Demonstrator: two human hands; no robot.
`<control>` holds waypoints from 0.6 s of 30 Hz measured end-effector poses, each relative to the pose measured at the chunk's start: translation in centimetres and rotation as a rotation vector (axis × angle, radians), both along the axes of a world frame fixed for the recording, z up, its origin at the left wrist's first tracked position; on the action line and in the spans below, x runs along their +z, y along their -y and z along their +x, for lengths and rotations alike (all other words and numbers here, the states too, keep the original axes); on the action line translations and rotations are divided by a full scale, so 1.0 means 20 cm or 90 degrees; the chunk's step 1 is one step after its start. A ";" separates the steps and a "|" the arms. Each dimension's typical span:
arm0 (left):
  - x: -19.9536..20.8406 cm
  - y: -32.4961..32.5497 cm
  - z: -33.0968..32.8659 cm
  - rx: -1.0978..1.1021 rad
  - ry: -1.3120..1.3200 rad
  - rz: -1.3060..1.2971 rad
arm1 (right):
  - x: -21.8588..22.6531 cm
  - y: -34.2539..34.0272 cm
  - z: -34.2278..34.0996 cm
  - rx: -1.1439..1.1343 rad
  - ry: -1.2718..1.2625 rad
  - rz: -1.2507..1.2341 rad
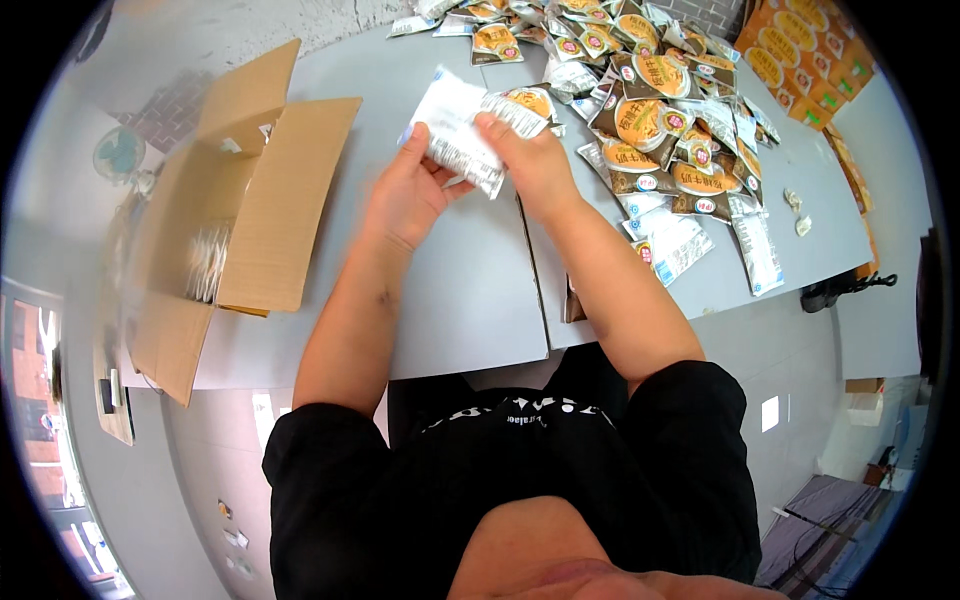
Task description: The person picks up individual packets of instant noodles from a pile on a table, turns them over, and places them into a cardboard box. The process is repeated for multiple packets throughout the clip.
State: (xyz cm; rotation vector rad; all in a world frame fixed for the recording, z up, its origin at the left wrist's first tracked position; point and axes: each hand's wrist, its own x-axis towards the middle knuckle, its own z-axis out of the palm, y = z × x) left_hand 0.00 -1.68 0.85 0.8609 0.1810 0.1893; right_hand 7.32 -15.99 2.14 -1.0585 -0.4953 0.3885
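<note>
Over the middle of the table I hold a white-backed flat packet (452, 118) up at a tilt. My left hand (412, 190) grips its lower left side, thumb on the face and fingers behind. From the right, my right hand (535, 165) closes at its edge, thumb pressed on the packets; its other fingers are mostly hidden. A second packet (516, 112), with dark print, sits partly behind the first at the right thumb. A large heap of brown-and-white packets (650, 120) lies just right of my right hand.
An open cardboard box (285, 210) stands at the left, flaps spread, with several packets (208, 262) upright inside. Orange printed cartons (800, 55) stand at the far right. Small crumpled scraps (797, 205) lie on the grey table (460, 310), which has a seam (535, 275).
</note>
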 end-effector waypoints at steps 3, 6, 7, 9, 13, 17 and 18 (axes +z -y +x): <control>0.01 0.03 0.02 0.069 0.034 0.023 | -0.01 0.00 0.01 -0.005 0.070 -0.124; 0.01 -0.01 0.00 0.095 0.044 0.010 | -0.04 0.01 0.06 0.023 0.071 -0.186; 0.02 -0.01 0.00 0.102 0.053 0.010 | -0.03 0.03 0.09 0.039 0.056 -0.211; 0.04 -0.01 0.00 0.115 0.070 0.011 | -0.04 0.02 0.09 0.039 0.062 -0.201; 0.04 0.06 -0.01 0.130 -0.028 0.119 | -0.07 -0.03 0.00 0.037 0.159 -0.191; -0.01 0.07 0.01 0.184 -0.065 0.326 | -0.08 -0.03 -0.01 0.030 0.283 -0.296; -0.01 0.07 0.01 0.190 -0.065 0.356 | -0.07 -0.02 -0.02 0.019 0.317 -0.334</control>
